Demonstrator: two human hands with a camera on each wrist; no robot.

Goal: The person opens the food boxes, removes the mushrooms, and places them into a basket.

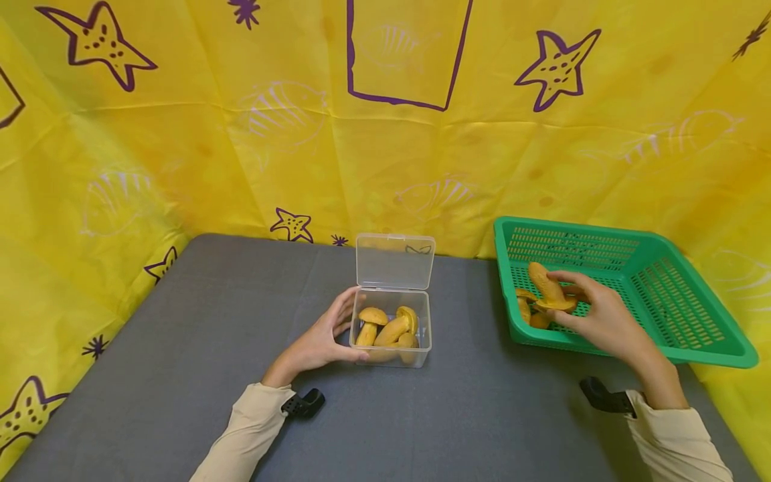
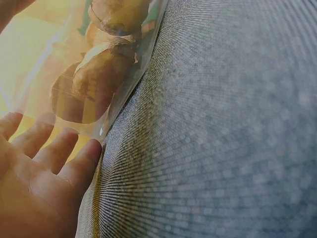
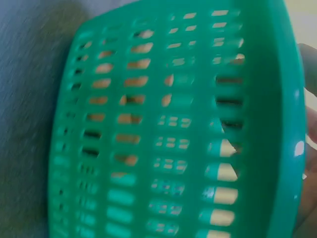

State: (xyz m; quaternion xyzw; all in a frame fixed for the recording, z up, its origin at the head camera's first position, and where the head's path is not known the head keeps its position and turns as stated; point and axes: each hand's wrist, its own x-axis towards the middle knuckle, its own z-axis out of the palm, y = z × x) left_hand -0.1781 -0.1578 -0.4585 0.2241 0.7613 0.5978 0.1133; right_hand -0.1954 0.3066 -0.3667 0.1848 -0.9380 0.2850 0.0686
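Note:
A small clear plastic box (image 1: 390, 359) stands on the table with its lid (image 1: 394, 262) raised at the back. Several yellow-brown mushrooms (image 1: 394, 331) lie inside it. My left hand (image 1: 319, 338) holds the box at its left side, thumb at the front corner and fingers along the wall; the left wrist view shows those fingers (image 2: 64, 153) against the clear plastic. Over the green basket (image 1: 711, 355) at the right, my right hand (image 1: 605, 314) pinches a mushroom (image 1: 547, 284) by thumb and fingers. In the right wrist view the basket wall (image 3: 198, 114) hides most of that hand.
More mushrooms (image 1: 524, 308) lie in the basket's left end, partly hidden. A grey cloth (image 1: 464, 415) covers the table. Behind it hangs a yellow curtain (image 1: 361, 167) with starfish and fish drawings. Black wrist straps (image 1: 304, 404) are on both sleeves.

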